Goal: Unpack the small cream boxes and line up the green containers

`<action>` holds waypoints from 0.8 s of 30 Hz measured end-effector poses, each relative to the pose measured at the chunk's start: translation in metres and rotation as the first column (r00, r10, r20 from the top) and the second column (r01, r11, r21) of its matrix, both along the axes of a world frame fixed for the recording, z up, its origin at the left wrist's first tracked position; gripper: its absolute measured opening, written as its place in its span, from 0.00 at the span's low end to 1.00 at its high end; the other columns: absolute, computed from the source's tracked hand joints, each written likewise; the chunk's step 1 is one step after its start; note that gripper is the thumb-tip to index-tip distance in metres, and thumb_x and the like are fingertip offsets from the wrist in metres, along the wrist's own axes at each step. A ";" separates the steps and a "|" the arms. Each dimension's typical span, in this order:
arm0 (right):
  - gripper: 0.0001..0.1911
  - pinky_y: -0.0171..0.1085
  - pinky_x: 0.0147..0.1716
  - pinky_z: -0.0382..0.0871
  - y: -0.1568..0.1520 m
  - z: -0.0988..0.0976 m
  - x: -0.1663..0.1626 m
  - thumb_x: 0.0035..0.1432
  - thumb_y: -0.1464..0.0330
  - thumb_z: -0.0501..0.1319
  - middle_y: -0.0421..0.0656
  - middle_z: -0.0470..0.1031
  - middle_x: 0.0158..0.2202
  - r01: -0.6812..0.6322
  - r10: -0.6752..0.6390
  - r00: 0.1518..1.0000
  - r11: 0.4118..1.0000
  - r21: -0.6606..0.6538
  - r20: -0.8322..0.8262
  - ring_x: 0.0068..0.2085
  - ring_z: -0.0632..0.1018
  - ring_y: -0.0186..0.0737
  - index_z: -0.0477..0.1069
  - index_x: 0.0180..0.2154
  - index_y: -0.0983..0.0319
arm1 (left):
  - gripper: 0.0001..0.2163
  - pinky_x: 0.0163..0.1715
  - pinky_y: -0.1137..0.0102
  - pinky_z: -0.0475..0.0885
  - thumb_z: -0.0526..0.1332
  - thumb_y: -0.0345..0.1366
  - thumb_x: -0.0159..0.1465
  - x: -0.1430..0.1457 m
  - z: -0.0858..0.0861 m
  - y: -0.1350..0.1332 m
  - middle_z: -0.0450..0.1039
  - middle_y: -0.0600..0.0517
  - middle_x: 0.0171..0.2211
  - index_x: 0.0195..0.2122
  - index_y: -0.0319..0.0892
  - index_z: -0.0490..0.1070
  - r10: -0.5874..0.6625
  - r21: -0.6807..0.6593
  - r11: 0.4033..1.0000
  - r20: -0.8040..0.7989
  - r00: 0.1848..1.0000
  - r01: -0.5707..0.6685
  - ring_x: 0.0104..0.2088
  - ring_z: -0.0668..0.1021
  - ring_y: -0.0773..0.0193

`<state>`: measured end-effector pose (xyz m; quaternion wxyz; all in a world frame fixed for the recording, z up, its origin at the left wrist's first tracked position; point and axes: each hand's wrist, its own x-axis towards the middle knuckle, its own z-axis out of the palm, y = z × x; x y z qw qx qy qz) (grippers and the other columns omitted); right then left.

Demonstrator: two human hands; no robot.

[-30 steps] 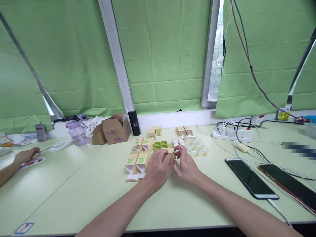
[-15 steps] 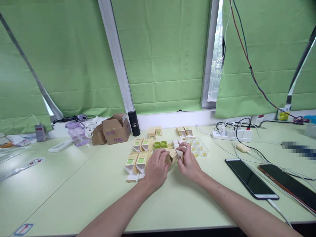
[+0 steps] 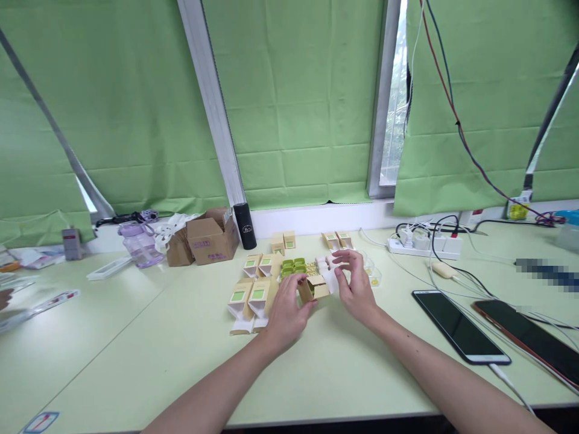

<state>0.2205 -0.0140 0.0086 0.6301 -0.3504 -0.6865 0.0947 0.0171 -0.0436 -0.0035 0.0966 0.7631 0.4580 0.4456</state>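
Observation:
My left hand [image 3: 288, 308] grips a small kraft paper box [image 3: 314, 288] with its end flaps open, held just above the pale green table [image 3: 149, 337]. My right hand [image 3: 357, 284] hovers to the right of the box, fingers spread and reaching over the clear plastic cups [image 3: 374, 275] with yellow contents. Green pieces [image 3: 294, 266] lie just behind the box. Several kraft boxes with green labels [image 3: 253, 293] lie flat to the left of my left hand.
Two phones [image 3: 461, 327] lie at the right with cables and a white power strip [image 3: 425, 243] behind. A brown carton [image 3: 212, 239], a black cylinder [image 3: 245, 225] and a purple bottle [image 3: 141, 244] stand at the back left. Another person's hand [image 3: 4, 298] shows at the left edge.
My right hand has let go of the box's flap and moved right and back toward the clear cups. The left hand has tilted the box, open end now showing.

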 end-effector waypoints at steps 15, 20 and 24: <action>0.23 0.50 0.46 0.80 0.018 -0.013 0.016 0.63 0.80 0.52 0.49 0.79 0.49 0.004 -0.107 0.918 0.966 0.258 0.383 0.51 0.80 0.50 0.70 0.55 0.57 | 0.16 0.50 0.54 0.76 0.65 0.29 0.65 0.000 0.005 -0.001 0.75 0.47 0.51 0.53 0.48 0.68 -0.061 0.049 0.997 -0.122 0.991 0.067 0.51 0.78 0.52; 0.19 0.43 0.35 0.76 0.011 -0.009 0.015 0.63 0.78 0.53 0.47 0.81 0.43 0.085 -0.184 0.898 0.964 0.251 0.401 0.42 0.82 0.47 0.70 0.52 0.58 | 0.23 0.54 0.52 0.75 0.64 0.30 0.67 -0.001 0.003 0.001 0.74 0.45 0.56 0.62 0.50 0.66 -0.069 0.071 0.994 -0.133 0.989 0.079 0.56 0.77 0.50; 0.18 0.41 0.33 0.73 0.008 -0.008 0.013 0.63 0.78 0.54 0.45 0.81 0.40 0.109 -0.199 0.889 0.967 0.232 0.413 0.38 0.81 0.45 0.70 0.51 0.58 | 0.29 0.55 0.52 0.75 0.64 0.30 0.66 -0.002 -0.001 0.003 0.72 0.43 0.59 0.67 0.51 0.62 -0.067 0.067 0.995 -0.137 0.988 0.077 0.58 0.76 0.50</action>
